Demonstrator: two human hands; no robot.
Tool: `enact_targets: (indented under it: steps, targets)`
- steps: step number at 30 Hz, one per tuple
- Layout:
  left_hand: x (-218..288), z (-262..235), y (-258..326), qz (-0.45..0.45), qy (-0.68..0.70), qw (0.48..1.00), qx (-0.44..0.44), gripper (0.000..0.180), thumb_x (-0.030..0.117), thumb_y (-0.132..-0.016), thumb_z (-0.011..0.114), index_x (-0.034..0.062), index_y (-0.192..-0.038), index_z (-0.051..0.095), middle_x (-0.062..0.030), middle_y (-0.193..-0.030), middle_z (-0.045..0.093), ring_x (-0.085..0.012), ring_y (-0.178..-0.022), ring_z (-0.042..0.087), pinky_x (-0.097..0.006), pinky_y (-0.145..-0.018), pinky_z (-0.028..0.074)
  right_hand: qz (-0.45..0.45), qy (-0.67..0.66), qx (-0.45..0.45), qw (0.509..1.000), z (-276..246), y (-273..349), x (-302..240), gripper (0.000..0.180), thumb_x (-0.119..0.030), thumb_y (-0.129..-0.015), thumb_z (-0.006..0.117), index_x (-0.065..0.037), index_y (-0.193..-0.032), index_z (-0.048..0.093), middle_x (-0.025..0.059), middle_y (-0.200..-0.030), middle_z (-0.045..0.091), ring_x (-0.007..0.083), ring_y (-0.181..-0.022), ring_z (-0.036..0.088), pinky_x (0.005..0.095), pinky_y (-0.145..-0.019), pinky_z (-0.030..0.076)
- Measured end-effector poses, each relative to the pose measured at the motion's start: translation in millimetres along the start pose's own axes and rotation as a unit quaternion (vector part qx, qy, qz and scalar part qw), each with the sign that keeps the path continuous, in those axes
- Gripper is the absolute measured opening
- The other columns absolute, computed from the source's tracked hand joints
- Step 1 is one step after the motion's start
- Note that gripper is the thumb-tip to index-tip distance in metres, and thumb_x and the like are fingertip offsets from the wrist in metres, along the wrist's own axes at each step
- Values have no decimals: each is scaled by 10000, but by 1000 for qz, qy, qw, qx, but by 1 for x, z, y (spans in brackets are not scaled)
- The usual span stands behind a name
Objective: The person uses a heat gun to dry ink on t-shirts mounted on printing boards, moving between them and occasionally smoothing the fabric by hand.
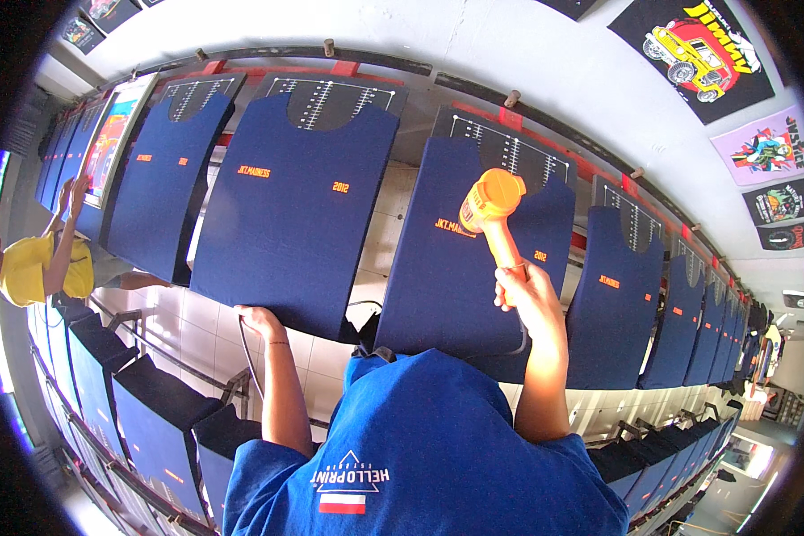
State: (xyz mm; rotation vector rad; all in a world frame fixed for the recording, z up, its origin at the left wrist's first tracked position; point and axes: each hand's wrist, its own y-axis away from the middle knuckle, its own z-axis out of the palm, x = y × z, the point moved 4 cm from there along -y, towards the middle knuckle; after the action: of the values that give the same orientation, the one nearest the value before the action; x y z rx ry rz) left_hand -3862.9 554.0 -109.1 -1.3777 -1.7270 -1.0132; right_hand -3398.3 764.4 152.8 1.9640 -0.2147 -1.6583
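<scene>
Two hands busy: my right hand (524,295) grips the orange heat gun (491,210) at one o'clock over a navy shirt (460,268); left hand (257,320) pinches its black cord (246,353) at nine. Lingering might scorch fabric.

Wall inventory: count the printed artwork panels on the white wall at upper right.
4: a black one with a yellow car, a lilac one below it, then two small black ones, upper and lower. More may lie beyond the frame.

The orange plastic heat gun (491,207) is looking smooth and shiny. The dark blue cloth shirt (460,268) is looking soft and matt on its flat board.
</scene>
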Motion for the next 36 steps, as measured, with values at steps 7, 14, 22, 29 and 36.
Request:
enact_targets:
  steps: [7,14,22,29,36]
  targets:
    - [6,-1,3,-38,2,999,-12,423,313,-1006,353,-29,-1049,599,-137,-1015,635,-251,-833,578,-350,-800,445,-1,17,13,1000,1,2,0,227,-228,-899,617,-18,-970,568,13,-704,569,84,-581,559,215,-513,443]
    - [-4,-5,-6,10,42,999,-18,612,427,-1004,289,-100,-1014,599,-218,-1000,640,-320,-843,585,-403,-826,455,1,-3,10,1000,-2,1,0,231,-233,-899,624,-20,-970,569,12,-704,572,83,-577,561,213,-507,442]
    - [27,-4,20,-29,25,999,-13,588,423,-997,308,-89,-1085,584,-221,-1062,631,-313,-882,586,-399,-859,447,25,-32,20,999,-13,4,1,217,-212,-909,611,-17,-993,566,9,-700,567,83,-569,553,218,-510,441]
    - [18,-3,13,-22,49,998,-14,610,434,-988,321,-110,-1038,592,-235,-1061,628,-342,-903,573,-420,-863,434,19,-30,27,999,-16,5,2,223,-223,-908,612,-18,-984,567,12,-710,574,87,-590,571,214,-517,447]
    - [29,-5,18,-32,37,999,-16,586,426,-990,317,-86,-1049,597,-216,-1071,626,-325,-912,572,-409,-861,434,11,-8,29,1000,-12,5,4,250,-234,-903,619,-16,-1014,569,9,-709,580,85,-594,575,214,-515,449]
